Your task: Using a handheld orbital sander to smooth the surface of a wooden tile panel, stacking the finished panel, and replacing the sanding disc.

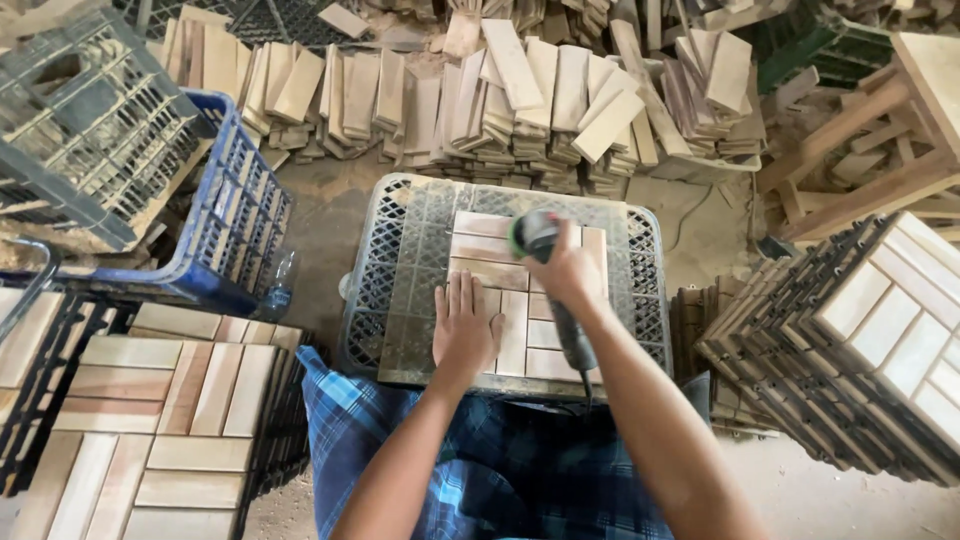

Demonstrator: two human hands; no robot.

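A blue checked cloth (pixel 480 460) over the person's lap lies closest to the camera, with both bare forearms reaching forward from it. The left hand (pixel 465 325) is spread flat, fingers together and pointing away, pressing down on the near left part of a wooden tile (pixel 505 260) made of short slats. That tile lies flat on an upturned grey plastic crate (pixel 400 260) that serves as the counter, directly ahead of the lap.

The right hand (pixel 562 272) is wrapped tight around the body of a power sander (pixel 550 290). The tool's long axis runs from near right, where its cord leaves by the crate's front edge, to far left, where its green-rimmed round head (pixel 533 233) sits on the tile's far middle. So the head lies ahead of and slightly right of the flat left hand, apart from its fingertips, and the right hand is the nearer one to it.

Round about: a stack of finished tiles (pixel 160 420) at near left, another leaning stack (pixel 860 340) at right, a blue crate (pixel 235 215) at left and heaps of loose wooden slats (pixel 520 100) beyond the grey crate on the dusty floor (pixel 320 230).
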